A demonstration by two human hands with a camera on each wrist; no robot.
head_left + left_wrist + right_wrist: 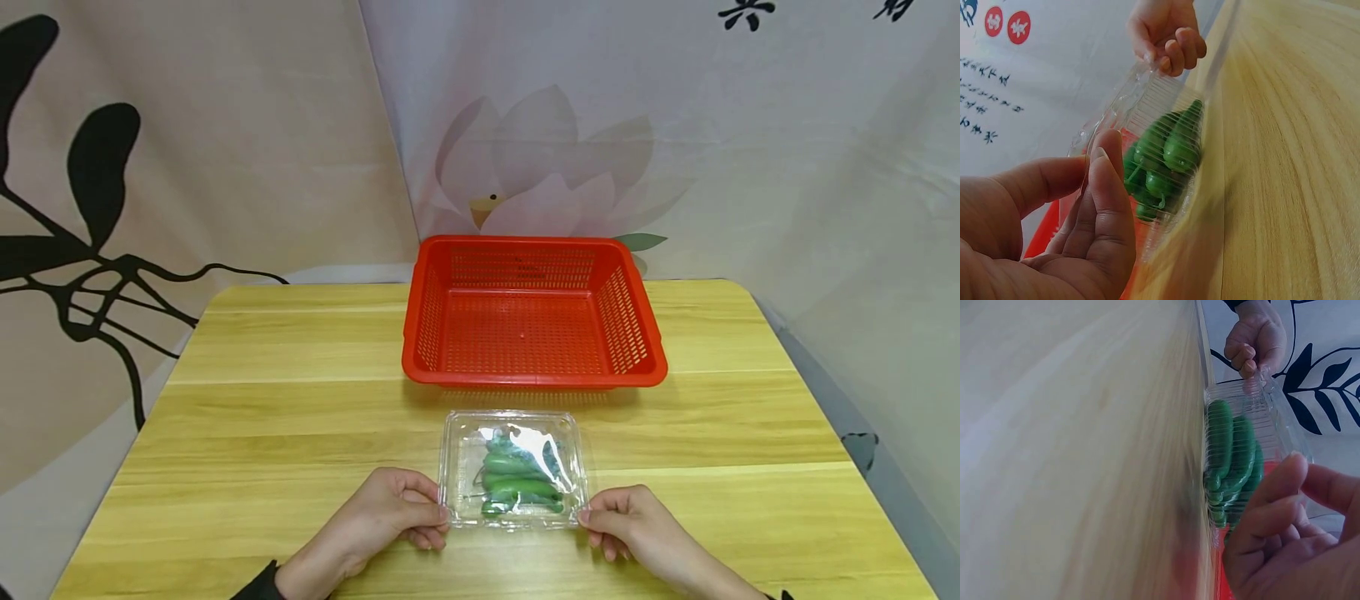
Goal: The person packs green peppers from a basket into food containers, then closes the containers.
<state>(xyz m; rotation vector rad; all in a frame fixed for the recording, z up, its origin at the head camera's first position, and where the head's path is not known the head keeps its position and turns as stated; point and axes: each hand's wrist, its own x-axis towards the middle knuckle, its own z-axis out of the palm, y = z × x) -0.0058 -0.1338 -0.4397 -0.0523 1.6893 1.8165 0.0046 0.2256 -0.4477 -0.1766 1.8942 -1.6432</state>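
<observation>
A clear plastic clamshell box with a closed lid sits near the front middle of the table. Inside lie several long, glossy green vegetables with thin stems, which look like green peppers. My left hand pinches the box's rim at its near left corner between thumb and fingers. At the near right corner, the right hand pinches the rim the same way. In the left wrist view the peppers show through the ribbed side wall. The right wrist view shows them stacked against that wall.
Behind the box stands a red plastic basket with perforated walls, at the back of the wooden table. A printed cloth backdrop hangs behind and beside the table.
</observation>
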